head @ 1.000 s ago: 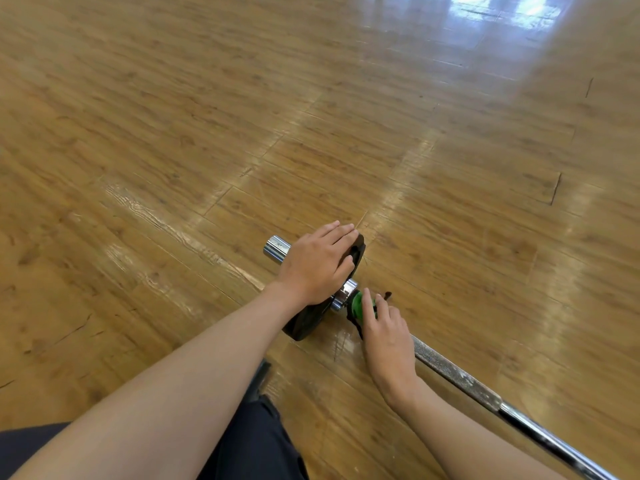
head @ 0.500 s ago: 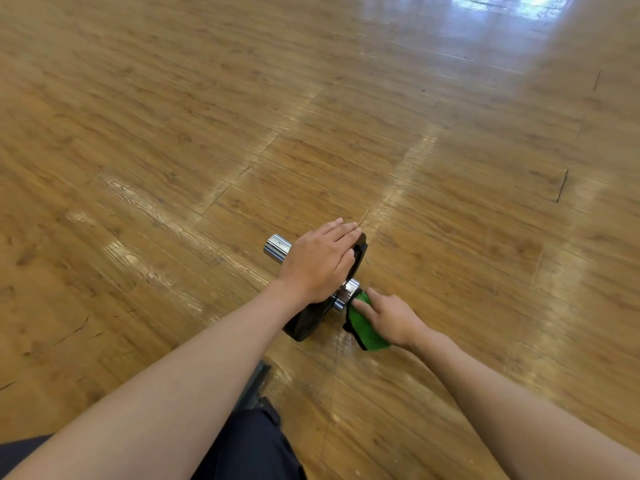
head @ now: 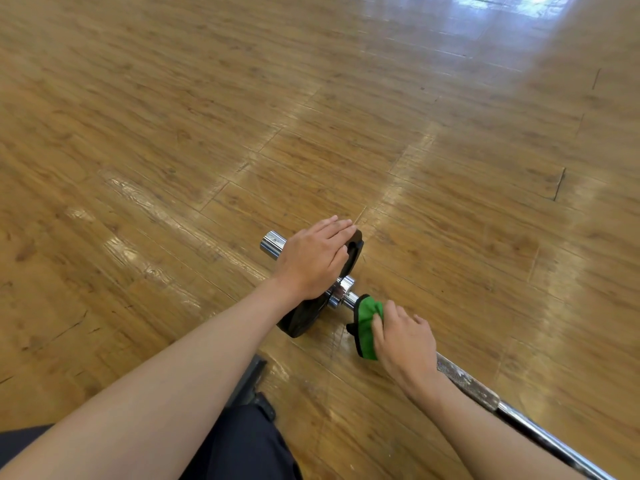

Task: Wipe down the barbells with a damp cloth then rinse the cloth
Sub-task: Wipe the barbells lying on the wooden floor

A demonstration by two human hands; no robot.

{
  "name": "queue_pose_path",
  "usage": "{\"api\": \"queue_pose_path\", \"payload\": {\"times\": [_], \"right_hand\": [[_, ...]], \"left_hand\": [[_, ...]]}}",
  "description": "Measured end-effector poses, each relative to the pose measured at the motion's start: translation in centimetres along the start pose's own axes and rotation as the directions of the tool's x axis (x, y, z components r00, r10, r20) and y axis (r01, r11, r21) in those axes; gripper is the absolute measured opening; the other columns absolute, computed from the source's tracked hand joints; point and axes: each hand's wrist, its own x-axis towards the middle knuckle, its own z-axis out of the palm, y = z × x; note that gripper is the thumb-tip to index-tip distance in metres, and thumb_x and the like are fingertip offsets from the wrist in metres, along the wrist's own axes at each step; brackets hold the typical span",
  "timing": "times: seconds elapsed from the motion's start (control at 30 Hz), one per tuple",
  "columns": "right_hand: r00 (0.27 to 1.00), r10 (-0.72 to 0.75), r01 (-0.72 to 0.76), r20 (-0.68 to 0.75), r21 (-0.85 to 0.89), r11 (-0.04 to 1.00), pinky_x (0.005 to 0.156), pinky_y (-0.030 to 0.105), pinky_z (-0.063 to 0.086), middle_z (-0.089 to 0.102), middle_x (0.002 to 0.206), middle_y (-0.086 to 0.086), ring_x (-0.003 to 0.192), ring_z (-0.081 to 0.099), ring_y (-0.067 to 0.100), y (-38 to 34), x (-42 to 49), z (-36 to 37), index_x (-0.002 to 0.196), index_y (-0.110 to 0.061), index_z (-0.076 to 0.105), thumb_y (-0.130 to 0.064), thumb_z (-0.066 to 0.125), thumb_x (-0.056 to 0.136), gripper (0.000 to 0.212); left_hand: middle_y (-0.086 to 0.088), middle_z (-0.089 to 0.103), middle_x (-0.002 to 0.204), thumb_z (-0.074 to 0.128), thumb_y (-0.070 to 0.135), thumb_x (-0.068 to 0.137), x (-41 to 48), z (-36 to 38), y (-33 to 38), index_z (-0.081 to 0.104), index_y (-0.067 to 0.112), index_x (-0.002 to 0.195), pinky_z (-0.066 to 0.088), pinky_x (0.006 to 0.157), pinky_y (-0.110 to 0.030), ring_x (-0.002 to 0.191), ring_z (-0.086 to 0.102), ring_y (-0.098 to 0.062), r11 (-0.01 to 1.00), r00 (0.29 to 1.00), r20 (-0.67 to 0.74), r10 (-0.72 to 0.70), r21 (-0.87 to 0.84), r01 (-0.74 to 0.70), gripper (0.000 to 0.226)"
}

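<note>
Presently, item by item, as I read it from my station. Step in hand: the wipe-down, at the inner end of the shaft. The rinse is not yet begun, and no water or basin shows. Long chrome steel barbell: lies on the floor, running from lower right up to centre. Its shaft is dull and scuffed with pale blotches near the wrist, bright and smooth lower down. Black round weight plate: matte, stands on edge on the bar, with a polished chrome sleeve end beyond it and a shiny collar on its near side. Left hand: flat on the plate's upper rim, fingers straight and pressed together, steadying it as I judge. Small green soft-napped cloth with a dark edge: bunched round the shaft just beside the collar. Right hand: fingers curled over the cloth, their tips hidden. Glossy wood-plank floor: slick and reflective. Next move, in my judgement: draw the cloth along the shaft toward the blotched stretch with a firm grip, the plate held against rolling.
</note>
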Motion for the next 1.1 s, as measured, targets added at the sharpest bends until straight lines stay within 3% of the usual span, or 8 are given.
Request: {"api": "queue_pose_path", "payload": {"times": [0.27, 0.4, 0.57, 0.67, 0.77, 0.9, 1.03, 1.1], "right_hand": [[0.997, 0.076, -0.072, -0.016, 0.191, 0.979, 0.067, 0.036, 0.033, 0.063, 0.078, 0.000, 0.061, 0.056, 0.027, -3.3, 2.1, 0.2, 0.091, -0.017, 0.052, -0.034, 0.029, 0.110, 0.034], [0.923, 0.384, -0.339, 0.009, 0.487, 0.805, 0.053, 0.029, 0.025, 0.047, 0.065, -0.006, 0.054, 0.039, 0.012, -3.0, 3.0, -1.6, 0.083, -0.016, 0.042, -0.034, 0.030, 0.111, 0.035], [0.980, 0.198, -0.160, -0.011, 0.547, 0.822, 0.067, 0.036, 0.034, 0.060, 0.092, 0.003, 0.085, 0.060, 0.032, -7.0, 5.1, -0.2, 0.098, -0.013, 0.056, -0.030, 0.034, 0.110, 0.030], [0.982, 0.170, -0.119, -0.078, 0.441, 0.890, 0.085, 0.042, 0.050, 0.060, 0.134, 0.015, 0.112, 0.061, 0.039, -8.0, 3.2, 1.5, 0.130, -0.006, 0.058, -0.016, 0.045, 0.107, 0.028], [0.992, 0.094, -0.058, -0.083, 0.363, 0.930, 0.110, 0.051, 0.044, 0.045, 0.152, 0.022, 0.135, 0.047, 0.042, -8.6, 1.6, 2.4, 0.146, -0.001, 0.047, 0.011, 0.056, 0.089, 0.059], [0.975, 0.207, -0.220, 0.077, 0.421, 0.880, 0.092, 0.045, 0.045, 0.063, 0.116, 0.018, 0.104, 0.058, 0.042, -8.3, 5.1, -0.5, 0.109, -0.003, 0.060, -0.010, 0.040, 0.100, 0.023], [0.839, 0.237, -0.464, 0.490, 0.414, 0.784, 0.055, 0.033, 0.037, 0.068, 0.105, 0.019, 0.069, 0.053, 0.026, -5.9, 9.7, -1.8, 0.087, -0.005, 0.058, -0.022, 0.034, 0.101, 0.033], [0.873, 0.258, -0.442, 0.415, 0.444, 0.779, 0.059, 0.035, 0.037, 0.067, 0.100, 0.019, 0.074, 0.056, 0.031, -6.1, 9.2, -1.0, 0.087, -0.005, 0.058, -0.023, 0.031, 0.103, 0.035]], "left_hand": [[0.010, 0.043, 0.156, 0.011, 0.040, 0.097, -0.2, -0.1, 0.0, 0.047, 0.022, 0.150, 0.037, 0.114, -0.036, 0.148, 0.029, -0.007, 1.000, 1.000, -0.016, 0.002, -0.015, -0.002, 0.066], [0.010, 0.042, 0.156, 0.009, 0.040, 0.097, -0.4, -0.2, 0.1, 0.046, 0.021, 0.150, 0.032, 0.115, -0.030, 0.149, 0.027, -0.007, 0.999, 1.000, -0.020, 0.007, -0.050, -0.008, 0.067], [0.009, 0.042, 0.157, 0.014, 0.037, 0.099, 0.0, -0.2, 0.0, 0.047, 0.020, 0.150, 0.029, 0.116, -0.028, 0.149, 0.027, -0.007, 0.998, 1.000, -0.008, 0.004, -0.059, -0.005, 0.063], [0.007, 0.045, 0.155, 0.012, 0.040, 0.097, 0.0, 0.0, -0.1, 0.050, 0.018, 0.148, 0.031, 0.115, -0.029, 0.148, 0.030, -0.009, 0.997, 1.000, -0.025, 0.009, -0.079, -0.011, 0.068], [0.006, 0.045, 0.155, 0.015, 0.037, 0.099, 0.0, 0.0, -0.1, 0.049, 0.017, 0.149, 0.032, 0.116, -0.030, 0.148, 0.030, -0.010, 0.998, 1.000, -0.020, 0.017, -0.063, -0.018, 0.063], [0.004, 0.043, 0.156, 0.012, 0.037, 0.098, 0.1, -0.3, 0.3, 0.047, 0.016, 0.150, 0.026, 0.117, -0.027, 0.149, 0.028, -0.012, 0.999, 1.000, -0.003, 0.029, -0.030, -0.029, 0.066], [0.003, 0.043, 0.156, 0.010, 0.038, 0.097, -0.3, -0.4, 0.1, 0.046, 0.015, 0.150, 0.025, 0.118, -0.028, 0.150, 0.027, -0.012, 0.998, 0.999, -0.008, 0.035, -0.055, -0.035, 0.069], [0.003, 0.044, 0.156, 0.010, 0.038, 0.097, -0.2, -0.4, 0.0, 0.047, 0.015, 0.150, 0.027, 0.118, -0.030, 0.150, 0.027, -0.012, 0.998, 0.999, -0.001, 0.036, -0.060, -0.036, 0.068]]}}
